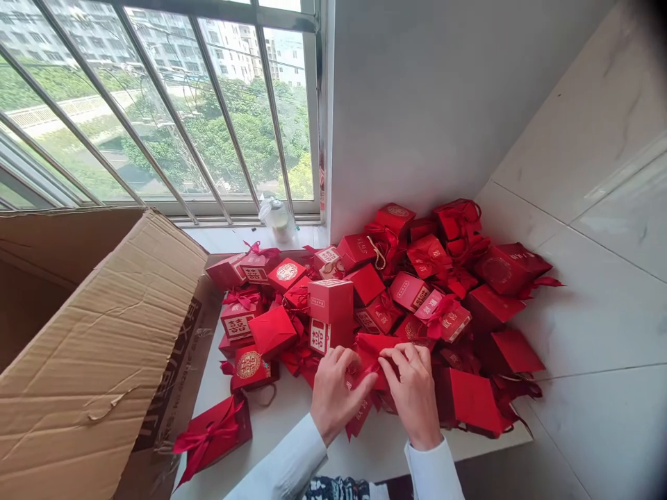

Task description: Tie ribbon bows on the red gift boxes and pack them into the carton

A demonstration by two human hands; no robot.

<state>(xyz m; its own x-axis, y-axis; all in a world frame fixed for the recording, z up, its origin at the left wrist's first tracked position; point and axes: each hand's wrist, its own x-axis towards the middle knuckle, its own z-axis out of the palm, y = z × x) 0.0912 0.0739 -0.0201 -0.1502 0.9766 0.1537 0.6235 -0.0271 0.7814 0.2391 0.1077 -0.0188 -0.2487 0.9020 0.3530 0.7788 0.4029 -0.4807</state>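
Note:
My left hand point(334, 391) and my right hand point(413, 389) meet over a flat red gift box point(371, 355) at the front of the table, both pinching its edges with curled fingers. Both wrists wear white sleeves. Behind the hands lies a heap of several red gift boxes point(365, 292) with ribbons and gold or white emblems. One upright red box point(330, 300) stands just beyond my left hand.
A large open cardboard carton point(94, 347) fills the left side, its flap leaning over the white table point(292, 417). A barred window point(156, 104) is behind. A small plastic-wrapped bottle point(276, 217) stands on the sill. White tiled walls close in on the right.

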